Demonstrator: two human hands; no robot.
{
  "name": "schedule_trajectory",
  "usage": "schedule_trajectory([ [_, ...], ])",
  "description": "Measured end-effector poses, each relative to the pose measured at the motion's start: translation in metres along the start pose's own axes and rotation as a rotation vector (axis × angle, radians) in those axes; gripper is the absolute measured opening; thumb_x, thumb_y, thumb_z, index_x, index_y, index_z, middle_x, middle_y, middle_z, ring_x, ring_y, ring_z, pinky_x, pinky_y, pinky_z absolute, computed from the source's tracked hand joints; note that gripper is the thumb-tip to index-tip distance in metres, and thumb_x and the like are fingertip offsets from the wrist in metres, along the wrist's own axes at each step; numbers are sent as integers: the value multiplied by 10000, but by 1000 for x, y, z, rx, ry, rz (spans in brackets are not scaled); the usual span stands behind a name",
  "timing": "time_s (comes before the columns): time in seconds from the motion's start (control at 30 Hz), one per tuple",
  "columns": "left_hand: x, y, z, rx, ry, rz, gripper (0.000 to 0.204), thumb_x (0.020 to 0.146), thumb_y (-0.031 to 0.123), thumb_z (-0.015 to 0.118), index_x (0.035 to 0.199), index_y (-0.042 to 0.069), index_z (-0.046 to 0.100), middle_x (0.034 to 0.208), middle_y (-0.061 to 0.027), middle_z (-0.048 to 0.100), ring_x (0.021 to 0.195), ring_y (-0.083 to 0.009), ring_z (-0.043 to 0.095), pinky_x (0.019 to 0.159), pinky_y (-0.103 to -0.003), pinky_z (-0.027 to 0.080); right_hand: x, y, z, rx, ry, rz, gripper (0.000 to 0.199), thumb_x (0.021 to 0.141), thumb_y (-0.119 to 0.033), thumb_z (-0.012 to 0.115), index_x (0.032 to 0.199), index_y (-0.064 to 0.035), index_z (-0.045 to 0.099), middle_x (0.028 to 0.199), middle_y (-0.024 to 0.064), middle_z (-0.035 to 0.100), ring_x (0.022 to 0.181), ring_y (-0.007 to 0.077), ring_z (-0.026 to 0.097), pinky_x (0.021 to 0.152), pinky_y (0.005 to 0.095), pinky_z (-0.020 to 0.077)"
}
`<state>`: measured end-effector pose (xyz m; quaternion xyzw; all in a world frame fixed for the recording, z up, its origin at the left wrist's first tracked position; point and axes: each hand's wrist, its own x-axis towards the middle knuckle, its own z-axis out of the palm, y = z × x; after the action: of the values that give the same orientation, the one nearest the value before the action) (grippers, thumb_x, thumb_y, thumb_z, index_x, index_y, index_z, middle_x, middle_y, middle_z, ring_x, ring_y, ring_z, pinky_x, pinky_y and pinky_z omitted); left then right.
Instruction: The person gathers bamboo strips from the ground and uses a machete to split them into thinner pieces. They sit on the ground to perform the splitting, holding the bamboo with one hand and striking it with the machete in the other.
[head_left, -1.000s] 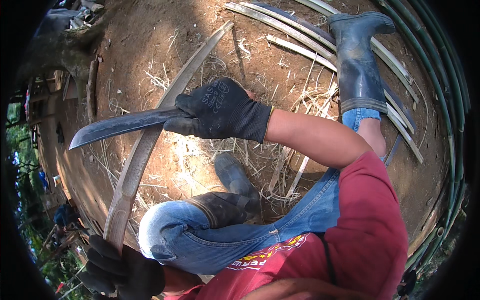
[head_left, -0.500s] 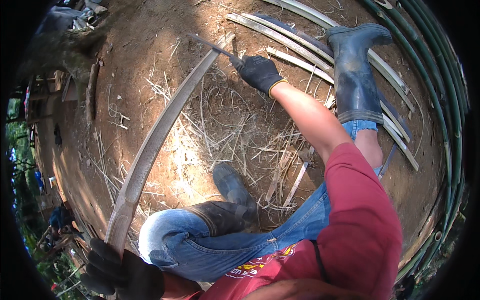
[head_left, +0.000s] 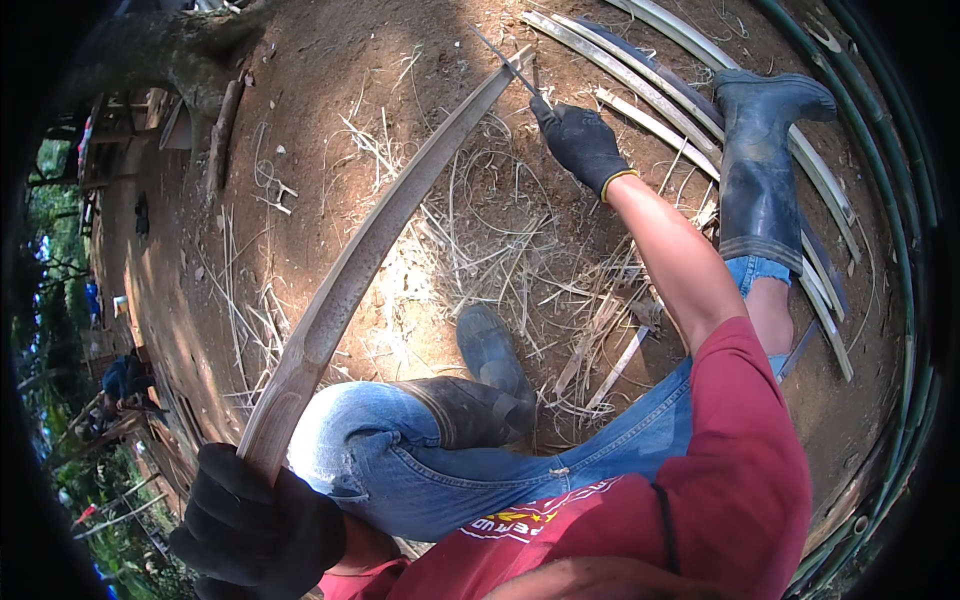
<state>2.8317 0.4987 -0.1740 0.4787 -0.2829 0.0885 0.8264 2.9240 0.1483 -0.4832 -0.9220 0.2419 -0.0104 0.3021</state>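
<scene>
A seated worker's gloved left hand (head_left: 258,520) closes in a tight fist around the near end of a long split bamboo strip (head_left: 352,275) low at the person's left, beside the bent knee in blue jeans (head_left: 345,450) and a dark rubber boot (head_left: 490,350) planted on the dirt. From that grip the strip runs away and to the right in a shallow curve, its long axis crossing the bare earth (head_left: 300,120) diagonally until its far tip meets the blade. There the gloved right hand (head_left: 585,145), arm stretched nearly straight, wraps firmly around the handle of a knife (head_left: 510,68), whose thin dark blade points up and left and lies against, or just at, the strip's far end; whether the edge bites into the bamboo cannot be told at this distance. The right hand is thus the one at the working end, the left the anchor. Loose shavings and fibres (head_left: 500,240) litter the ground between the two hands. Farther right, the other boot (head_left: 760,165) rests across a row of finished pale slats (head_left: 640,120), with green bamboo poles (head_left: 890,170) curving along the frame's rim.
</scene>
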Motion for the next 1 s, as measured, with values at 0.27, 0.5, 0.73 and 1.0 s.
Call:
schedule_trajectory([
  [0.27,-6,-4,-8,197,-337,65,397,864,470,462,619,159,461,541,30,311,537,-142,324,616,-349,285,-149,-147,-83,314,129,-841,514,877,-596,573,827,-86,604,593,110,540,528,294,591,494,424,444],
  [0.5,3,-5,1,64,-698,117,332,844,413,566,651,148,508,534,36,335,510,-137,358,585,-339,317,-94,-80,-87,-103,-116,-187,513,951,-582,463,932,-99,634,644,114,611,614,247,653,542,382,505],
  [0.73,-1,2,5,-121,-23,107,204,807,283,631,700,121,567,532,30,403,481,-120,419,577,-327,394,-13,15,-49,722,-91,394,529,948,-494,502,1081,-7,662,884,248,677,843,395,648,827,453,503],
  [1.0,38,13,2,-454,-46,229,248,832,375,716,800,129,703,568,61,506,490,-53,472,524,-169,452,37,35,6,855,228,382,443,975,-442,515,952,-23,657,648,31,521,498,157,555,462,294,474],
])
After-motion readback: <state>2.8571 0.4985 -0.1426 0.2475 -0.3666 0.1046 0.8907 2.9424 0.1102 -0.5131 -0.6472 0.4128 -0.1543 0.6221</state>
